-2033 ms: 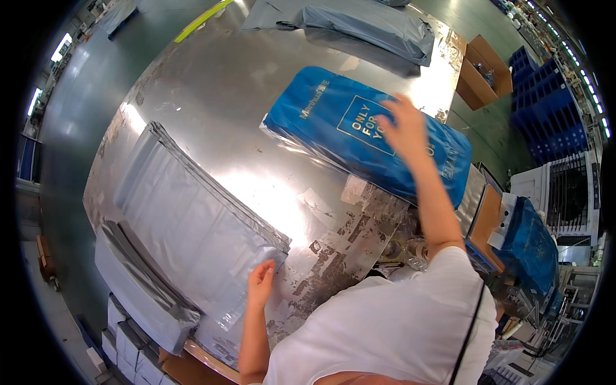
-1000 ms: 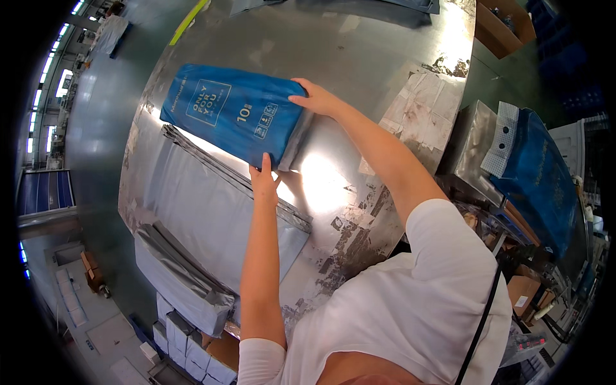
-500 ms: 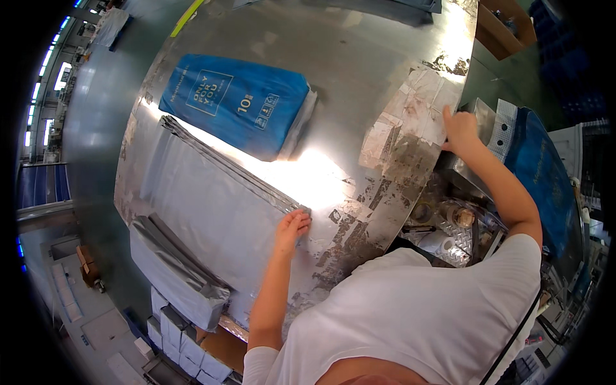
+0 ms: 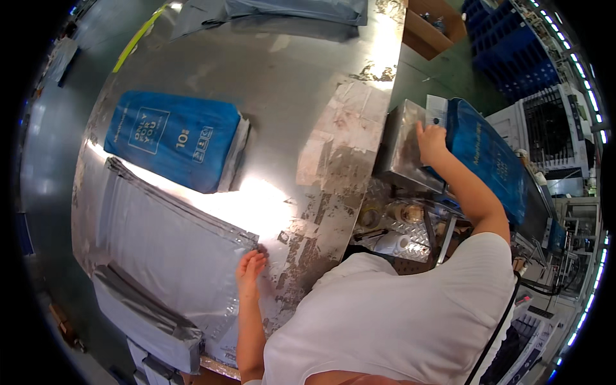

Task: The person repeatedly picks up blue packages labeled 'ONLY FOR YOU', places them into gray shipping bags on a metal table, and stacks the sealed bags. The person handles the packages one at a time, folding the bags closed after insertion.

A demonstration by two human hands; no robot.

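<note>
My left hand (image 4: 249,268) is beside the near right corner of a flat stack of grey plastic bags (image 4: 173,231). Its fingers are loosely bent, and nothing shows in them. Out to the right, my right hand (image 4: 432,142) is over a metal box-like ledge (image 4: 405,138), index finger stretched out and the other fingers curled. Close beyond that hand is a blue printed package (image 4: 482,154), at the right of the table. Another blue package (image 4: 173,138) lies on the metal table (image 4: 282,83), behind the grey bags.
A folded grey bundle (image 4: 144,314) lies at the table's near left edge. More grey bags (image 4: 295,13) are at the far end. Below the ledge are tape rolls (image 4: 405,212) and loose tools. An open cardboard box (image 4: 427,32) and blue crates (image 4: 513,51) stand at far right.
The view has turned right, showing more of the right-hand package. My right hand has moved from the table edge over the ledge toward that package. My left hand has drawn slightly off the bags' corner.
</note>
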